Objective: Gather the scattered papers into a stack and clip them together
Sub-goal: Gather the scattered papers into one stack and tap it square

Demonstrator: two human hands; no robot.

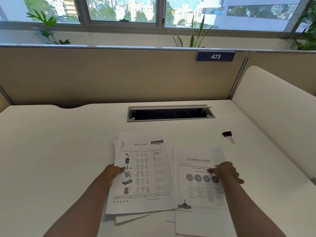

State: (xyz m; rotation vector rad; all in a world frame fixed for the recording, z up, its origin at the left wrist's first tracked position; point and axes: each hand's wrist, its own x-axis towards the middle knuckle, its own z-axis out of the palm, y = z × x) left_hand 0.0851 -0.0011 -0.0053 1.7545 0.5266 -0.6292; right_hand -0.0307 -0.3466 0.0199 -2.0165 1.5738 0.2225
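A loose stack of papers [145,178] lies on the white desk, topped by a "Build-a-word" worksheet. My left hand [113,173] grips the stack's left edge, thumb on top. To the right lies a separate printed sheet [198,194] with round pictures and a logo, overlapping other sheets beneath it. My right hand [224,171] rests on that sheet with the fingers spread flat. A black binder clip [228,135] sits on the desk beyond the papers at the right, apart from both hands.
An open cable slot [171,113] is set into the white desk [51,151] behind the papers. A beige partition [119,74] with a "473" label closes the back. A white side panel [273,108] rises at the right.
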